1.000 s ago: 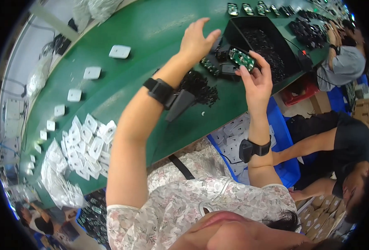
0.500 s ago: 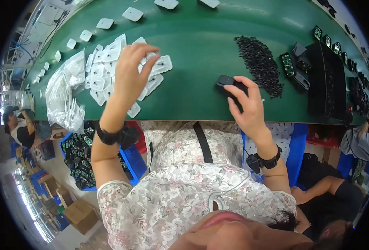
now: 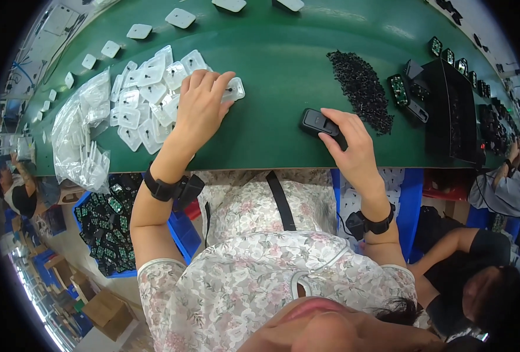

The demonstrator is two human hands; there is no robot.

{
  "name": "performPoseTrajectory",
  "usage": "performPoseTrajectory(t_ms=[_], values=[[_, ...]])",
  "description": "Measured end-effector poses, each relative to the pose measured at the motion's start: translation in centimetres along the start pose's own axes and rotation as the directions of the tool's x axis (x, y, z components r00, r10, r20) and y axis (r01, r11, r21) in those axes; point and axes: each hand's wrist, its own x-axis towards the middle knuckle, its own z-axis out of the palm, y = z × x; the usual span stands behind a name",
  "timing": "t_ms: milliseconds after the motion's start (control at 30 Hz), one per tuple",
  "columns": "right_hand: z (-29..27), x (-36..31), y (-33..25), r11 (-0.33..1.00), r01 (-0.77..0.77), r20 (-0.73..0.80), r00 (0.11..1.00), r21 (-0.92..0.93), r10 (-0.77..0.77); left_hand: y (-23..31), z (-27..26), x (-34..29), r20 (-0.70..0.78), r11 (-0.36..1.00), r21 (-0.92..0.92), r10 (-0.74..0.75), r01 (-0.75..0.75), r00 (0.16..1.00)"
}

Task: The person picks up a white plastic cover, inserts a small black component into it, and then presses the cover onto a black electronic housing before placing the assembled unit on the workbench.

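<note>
My left hand (image 3: 203,104) reaches over the right side of a pile of translucent white plastic covers (image 3: 152,92), each with a small dark spot. Its index finger and thumb close around opposite edges of one white plastic cover (image 3: 235,89) at the pile's edge; the palm hides part of the pile. On the green tabletop, my right hand (image 3: 354,141) grips a small black plastic case (image 3: 317,121), thumb on the near side and fingers over its right end. The case lies flat.
A heap of tiny black parts (image 3: 363,91) lies beyond my right hand. Further right are green circuit boards in black shells (image 3: 398,90) and a black box (image 3: 451,111). White-topped pieces (image 3: 181,18) line the far side. Plastic bags (image 3: 81,132) lie left; blue bins (image 3: 110,226) stand below.
My left hand has come down onto the white cover and its fingers have closed around it. The right hand's fingers have drawn in on the black case. The view has shifted slightly.
</note>
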Motion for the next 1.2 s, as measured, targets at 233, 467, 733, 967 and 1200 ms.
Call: performPoseTrajectory(t_ms=[233, 467, 733, 967, 1200], values=[[-0.6, 2.1, 0.6, 0.998, -0.008, -0.151, 0.988, 0.064, 0.018, 5.9, 1.7, 2.8, -0.053, 0.954, -0.232, 0.183, -0.190, 0.982], [0.6, 4.9, 0.8, 0.993, 0.115, 0.021, 0.993, 0.025, -0.115, 4.7, 1.8, 2.1, -0.112, 0.929, -0.345, 0.100, -0.133, 0.989], [2.7, 5.9, -0.1, 0.969, 0.248, 0.124, 0.962, -0.011, -0.245, 4.4, 1.1, -0.3, -0.005, 0.930, -0.362, 0.064, -0.061, 0.998], [2.9, 6.0, 0.0, 0.962, 0.265, 0.162, 0.954, -0.070, -0.251, 4.4, 1.9, -1.0, 0.056, 0.951, -0.303, 0.085, -0.064, 0.995], [3.2, 5.9, 0.0, 0.939, 0.314, 0.175, 0.942, -0.144, -0.288, 4.8, 1.6, -1.1, 0.064, 0.975, -0.208, 0.097, -0.082, 0.993]])
